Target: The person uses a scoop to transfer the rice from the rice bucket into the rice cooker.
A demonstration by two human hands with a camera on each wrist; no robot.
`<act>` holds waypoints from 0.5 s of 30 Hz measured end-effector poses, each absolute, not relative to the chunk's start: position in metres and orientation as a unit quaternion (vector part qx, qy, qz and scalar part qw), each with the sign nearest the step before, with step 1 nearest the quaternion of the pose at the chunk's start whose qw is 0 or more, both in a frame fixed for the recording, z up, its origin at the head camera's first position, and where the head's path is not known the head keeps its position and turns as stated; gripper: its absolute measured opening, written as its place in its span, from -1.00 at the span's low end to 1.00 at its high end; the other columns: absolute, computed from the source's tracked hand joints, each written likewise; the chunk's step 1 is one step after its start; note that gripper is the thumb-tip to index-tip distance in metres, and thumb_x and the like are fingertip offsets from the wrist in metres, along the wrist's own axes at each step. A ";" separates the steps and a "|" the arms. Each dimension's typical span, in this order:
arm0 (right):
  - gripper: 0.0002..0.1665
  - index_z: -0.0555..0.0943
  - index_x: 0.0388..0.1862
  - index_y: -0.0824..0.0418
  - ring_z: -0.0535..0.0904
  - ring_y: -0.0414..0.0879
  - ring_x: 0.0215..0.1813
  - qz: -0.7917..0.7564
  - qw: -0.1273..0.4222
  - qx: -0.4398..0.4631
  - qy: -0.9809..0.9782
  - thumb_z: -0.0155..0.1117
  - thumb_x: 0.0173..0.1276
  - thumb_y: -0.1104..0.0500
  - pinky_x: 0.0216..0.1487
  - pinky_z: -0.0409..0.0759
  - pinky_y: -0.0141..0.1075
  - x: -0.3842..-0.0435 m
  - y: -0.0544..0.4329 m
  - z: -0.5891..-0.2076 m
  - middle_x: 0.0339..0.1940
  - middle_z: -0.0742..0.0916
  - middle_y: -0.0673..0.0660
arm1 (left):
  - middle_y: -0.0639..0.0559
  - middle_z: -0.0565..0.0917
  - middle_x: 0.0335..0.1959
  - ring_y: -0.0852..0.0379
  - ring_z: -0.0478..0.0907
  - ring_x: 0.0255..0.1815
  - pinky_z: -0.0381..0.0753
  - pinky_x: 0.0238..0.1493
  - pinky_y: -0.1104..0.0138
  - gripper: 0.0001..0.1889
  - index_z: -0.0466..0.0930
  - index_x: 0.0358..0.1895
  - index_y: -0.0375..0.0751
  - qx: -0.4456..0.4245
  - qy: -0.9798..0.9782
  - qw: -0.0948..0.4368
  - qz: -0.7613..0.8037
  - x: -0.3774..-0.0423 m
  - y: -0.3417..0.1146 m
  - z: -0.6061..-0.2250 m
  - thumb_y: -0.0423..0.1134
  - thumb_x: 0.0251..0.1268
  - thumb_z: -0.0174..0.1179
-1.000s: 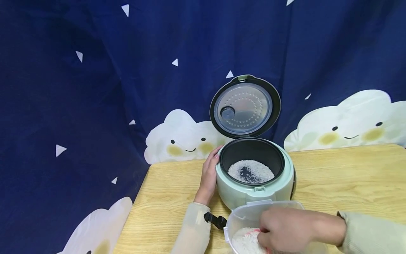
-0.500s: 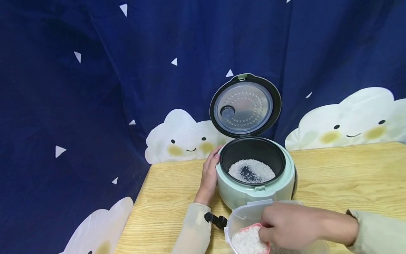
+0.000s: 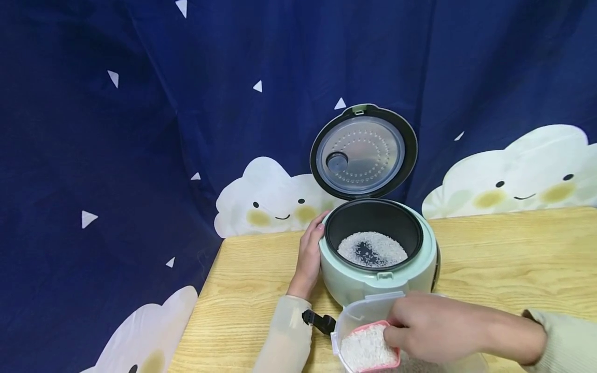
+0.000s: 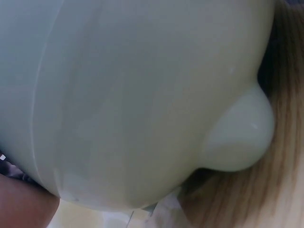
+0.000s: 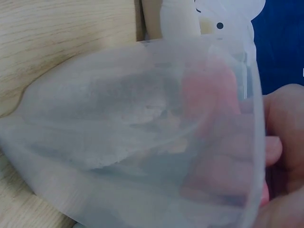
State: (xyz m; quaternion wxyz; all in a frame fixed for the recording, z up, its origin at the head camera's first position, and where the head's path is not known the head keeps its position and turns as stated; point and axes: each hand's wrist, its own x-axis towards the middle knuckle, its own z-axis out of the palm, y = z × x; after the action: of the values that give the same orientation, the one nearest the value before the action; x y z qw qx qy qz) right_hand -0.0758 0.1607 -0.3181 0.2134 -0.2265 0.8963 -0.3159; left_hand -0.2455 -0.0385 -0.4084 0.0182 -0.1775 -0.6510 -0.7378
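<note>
We are seeing a pink scoop heaped with white rice at the near edge, within the rim of a translucent plastic container. The right hand is gripping the scoop from the right, with the thumb and fingers closing on it and hiding its handle. The scoop's bowl is pointing left, away from that hand; whether its underside is touching anything in the container, we cannot tell. In the right wrist view we are making out its pink only dimly through the container wall.

The relation we are weighing is scoop to pot: the open inner pot is lying almost straight to the far side of the scoop, just past the container's far rim. A thin layer of grains is covering much of its floor, leaving a dark patch. The mint-green rice cooker is holding this pot, its lid standing open at the far side. The left hand is resting along the cooker's left side, fingers extended, nearer the pot than the right hand is.

Beneath everything, a wood-grain tabletop is stretching left and right; beyond it, a dark blue curtain is hanging, showing smiling clouds and small white triangles.
</note>
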 end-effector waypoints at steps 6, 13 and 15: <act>-0.59 0.52 -0.73 -0.14 0.10 -0.34 -0.70 -0.312 0.203 -0.226 0.900 0.21 0.37 0.06 -0.66 0.05 -0.40 -0.075 0.161 -0.317 -0.81 0.28 -0.27 | 0.00 0.48 0.52 0.02 0.36 0.59 0.30 0.65 0.13 -0.47 0.40 0.52 -0.13 -0.181 -0.653 0.015 -0.735 -0.246 -0.039 -0.408 -0.06 0.63 -0.20; -0.59 0.51 -0.72 -0.15 0.07 -0.32 -0.68 -0.308 0.195 -0.223 0.904 0.20 0.38 0.05 -0.65 0.04 -0.38 -0.073 0.164 -0.315 -0.78 0.26 -0.25 | 0.03 0.50 0.51 0.04 0.38 0.58 0.33 0.64 0.14 -0.47 0.40 0.51 -0.12 -0.180 -0.657 0.017 -0.732 -0.247 -0.039 -0.409 -0.07 0.63 -0.21; -0.58 0.49 -0.73 -0.16 0.06 -0.33 -0.68 -0.304 0.189 -0.222 0.907 0.20 0.38 0.05 -0.65 0.03 -0.39 -0.073 0.165 -0.315 -0.78 0.25 -0.27 | 0.04 0.50 0.51 0.05 0.38 0.58 0.34 0.63 0.16 -0.47 0.40 0.51 -0.13 -0.178 -0.658 0.018 -0.731 -0.248 -0.039 -0.409 -0.07 0.63 -0.21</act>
State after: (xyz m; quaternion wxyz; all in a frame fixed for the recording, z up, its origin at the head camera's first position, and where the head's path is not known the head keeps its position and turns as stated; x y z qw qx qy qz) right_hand -0.0727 0.1646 -0.3150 0.1890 -0.2217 0.9070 -0.3040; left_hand -0.2476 -0.0394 -0.4094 0.0182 -0.1783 -0.6579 -0.7314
